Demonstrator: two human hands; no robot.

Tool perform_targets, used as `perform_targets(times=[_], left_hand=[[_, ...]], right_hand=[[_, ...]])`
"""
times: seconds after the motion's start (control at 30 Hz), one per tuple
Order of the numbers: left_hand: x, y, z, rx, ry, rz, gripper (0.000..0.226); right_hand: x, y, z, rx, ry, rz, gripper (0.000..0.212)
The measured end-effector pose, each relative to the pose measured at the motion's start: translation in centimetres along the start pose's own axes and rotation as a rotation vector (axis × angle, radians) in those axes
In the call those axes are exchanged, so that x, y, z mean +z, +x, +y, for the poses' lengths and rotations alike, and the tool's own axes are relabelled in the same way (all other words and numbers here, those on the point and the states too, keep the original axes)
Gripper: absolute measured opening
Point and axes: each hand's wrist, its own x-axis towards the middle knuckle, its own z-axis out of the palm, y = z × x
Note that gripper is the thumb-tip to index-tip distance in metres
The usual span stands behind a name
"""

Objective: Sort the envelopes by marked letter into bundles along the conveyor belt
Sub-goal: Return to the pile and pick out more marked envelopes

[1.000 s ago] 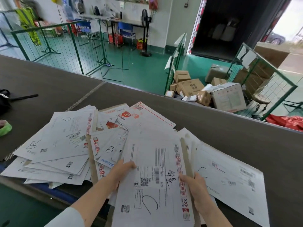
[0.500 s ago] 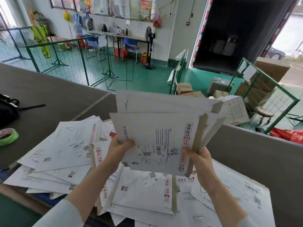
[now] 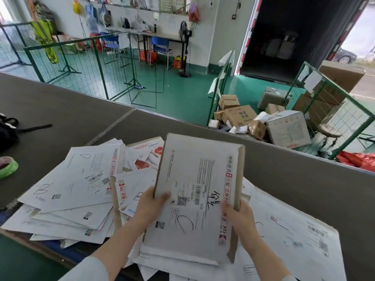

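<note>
While the stack of envelopes point(image 3: 198, 191) stands tilted up in the lower middle of the frame, its top sheet showing a handwritten C near the bottom, we hold it by both side edges. Our left hand point(image 3: 150, 207) clamps the stack's left edge, thumb pressed flat on the front face and the other fingers hidden behind the paper. Our right hand point(image 3: 237, 218) pinches the right edge beside the red printed strip, thumb on the front and the remaining fingers out of sight behind. We cannot tell whether the stack's lower edge touches the loose sheets under it. To the left a fanned heap of envelopes point(image 3: 81, 179) lies on the dark conveyor belt point(image 3: 60, 110), one of them bearing a B. A large white envelope point(image 3: 294, 236) lies flat at the lower right, partly under the stack. At the left edge of the frame sits a green tape roll point(image 3: 9, 166), with a black bag point(image 3: 7, 130) just above it. Beyond the belt, right of centre, cardboard boxes point(image 3: 239, 115) are piled on the green floor between green wire fences point(image 3: 71, 57).
</note>
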Motion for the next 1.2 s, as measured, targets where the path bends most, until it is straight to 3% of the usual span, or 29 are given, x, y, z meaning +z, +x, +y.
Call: perform_targets(times=[0.1,0.2,0.3,0.43,0.6,0.67,0.8,0.97,1.2], left_hand=[[0.3,0.7,-2.1,-0.131,0.117,-0.012,0.025],[0.6,1.5,-5.2,-0.363,0.357,-0.095,0.055],[1.3,1.3,-5.7,-0.441,0.555,-0.14,0.064],[1.2,2.1,-5.5,-0.443,0.422,-0.115,0.06],[0.3,2.3,-5.2,-0.537,0.079,-0.131,0.059],[0.4,1.9,-4.5,-0.492,0.075,-0.123,0.043],[1.4,0.6,-1.3,-0.225,0.054,0.008,0.015],[3.0,-0.5,3.9,0.022,-0.149,0.116,0.021],[5.5,-2.1,8.4,0.102,-0.399,0.142,0.034]], right_hand=[[0.8,0.2,2.1,0.176,0.028,-0.022,0.014],[1.7,0.4,5.2,0.41,0.037,-0.071,0.022],[2.3,0.7,7.1,0.49,0.021,-0.091,0.023],[2.8,0.4,6.7,0.538,0.049,-0.062,0.016],[2.2,-0.2,6.6,0.537,0.014,-0.1,0.025],[1.4,-0.7,5.9,0.497,0.018,-0.101,0.021],[-0.4,-0.8,3.1,0.301,0.083,-0.064,0.019],[-2.6,-0.6,-1.2,0.056,0.144,0.063,0.025],[-6.2,-1.4,-4.3,-0.137,0.191,0.09,0.037]])
